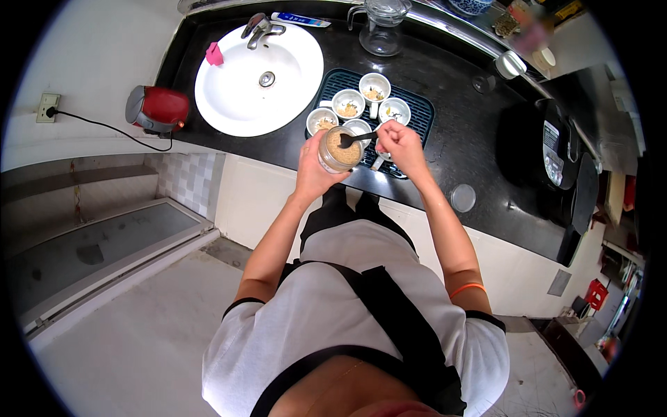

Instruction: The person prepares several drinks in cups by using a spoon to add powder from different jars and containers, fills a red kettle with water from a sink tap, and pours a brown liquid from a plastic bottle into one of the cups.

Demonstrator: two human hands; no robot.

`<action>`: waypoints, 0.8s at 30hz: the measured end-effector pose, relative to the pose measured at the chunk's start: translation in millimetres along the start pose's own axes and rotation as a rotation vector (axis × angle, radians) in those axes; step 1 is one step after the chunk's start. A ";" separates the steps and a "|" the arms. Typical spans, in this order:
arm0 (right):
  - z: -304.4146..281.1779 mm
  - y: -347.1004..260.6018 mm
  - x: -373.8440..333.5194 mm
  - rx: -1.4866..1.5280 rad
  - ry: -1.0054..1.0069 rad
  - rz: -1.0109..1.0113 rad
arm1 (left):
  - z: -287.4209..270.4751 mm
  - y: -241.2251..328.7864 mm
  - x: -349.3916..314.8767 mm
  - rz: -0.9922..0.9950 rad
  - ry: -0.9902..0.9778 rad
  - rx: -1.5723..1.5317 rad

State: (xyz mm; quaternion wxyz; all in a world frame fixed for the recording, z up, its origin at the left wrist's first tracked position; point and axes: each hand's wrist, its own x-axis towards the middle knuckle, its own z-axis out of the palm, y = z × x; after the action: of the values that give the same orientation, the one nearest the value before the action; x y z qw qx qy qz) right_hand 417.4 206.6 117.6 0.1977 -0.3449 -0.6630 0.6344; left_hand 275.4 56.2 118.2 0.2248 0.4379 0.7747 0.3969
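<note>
Your left hand (314, 167) is wrapped around an open jar (338, 149) of tan, grainy stuff, holding it just above the front edge of the black bench (458, 132), near the centre of the frame. Your right hand (401, 144) is pinched on the handle of a dark spoon (358, 138), whose bowl sits in the mouth of the jar.

Right behind the jar, a dark ribbed tray (417, 111) carries five small white cups (347, 104); at least three hold a little of the same tan stuff.

To the upper left of the tray is a round white sink (236, 90) with a metal tap (258, 29). A red appliance (158, 109) sits at the bench's left end, plugged into a wall socket (47, 108). A glass jug (381, 24) stands at the top centre, and a black cooker (552, 149) sits on the right.
</note>
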 end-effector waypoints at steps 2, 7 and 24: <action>4.3 5.5 -2.8 0.015 -0.053 0.026 | 4.2 8.1 3.3 0.004 -0.045 0.001; -3.6 12.4 -5.2 0.268 -0.117 0.181 | 16.5 10.1 6.2 0.040 -0.055 -0.086; -52.7 18.2 -3.4 0.462 -0.042 0.251 | 44.4 30.8 23.8 0.009 -0.037 -0.154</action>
State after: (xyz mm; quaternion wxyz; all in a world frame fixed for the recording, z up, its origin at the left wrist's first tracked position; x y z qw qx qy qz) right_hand 460.3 240.5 106.5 0.1769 -0.3569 -0.4565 0.7956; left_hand 309.5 104.5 117.3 0.2702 0.4302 0.7355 0.4482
